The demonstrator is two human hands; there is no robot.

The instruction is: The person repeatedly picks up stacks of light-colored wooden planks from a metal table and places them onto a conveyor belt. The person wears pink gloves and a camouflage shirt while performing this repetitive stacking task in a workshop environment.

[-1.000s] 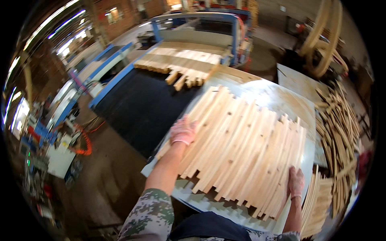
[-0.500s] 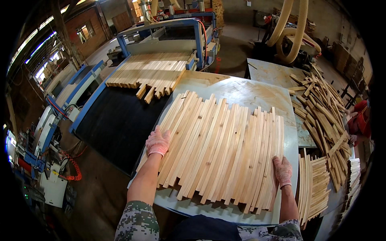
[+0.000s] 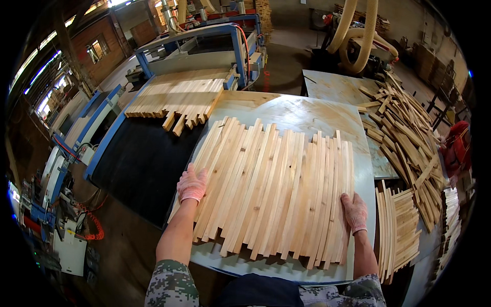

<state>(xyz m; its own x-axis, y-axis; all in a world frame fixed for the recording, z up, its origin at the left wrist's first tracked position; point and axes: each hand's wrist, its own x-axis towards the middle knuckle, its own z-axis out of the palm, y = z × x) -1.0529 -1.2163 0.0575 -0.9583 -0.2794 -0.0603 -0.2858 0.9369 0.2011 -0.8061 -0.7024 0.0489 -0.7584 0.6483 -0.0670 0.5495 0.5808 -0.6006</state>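
A broad row of pale wooden strips (image 3: 271, 189) lies side by side on the metal-topped table (image 3: 337, 117), their near and far ends uneven. My left hand (image 3: 192, 183), in a pinkish knit glove, grips the row's left edge, its fingers over the outer strips. At the opposite edge, my gloved right hand (image 3: 354, 212) presses against the outermost strips, thumb on top; its other fingers are partly hidden. The strips sit between both hands.
Left of the table, a black conveyor belt (image 3: 143, 163) leads to a blue-framed machine (image 3: 238, 56) with another row of strips (image 3: 179, 94) on it. At right are a loose wood heap (image 3: 409, 138), a stacked bundle (image 3: 401, 225) and a person in red (image 3: 456, 148).
My view has shifted slightly, so the scene sits a little further left. Both hands stay at the edges of the row; the right one has slid slightly away from me along its edge.
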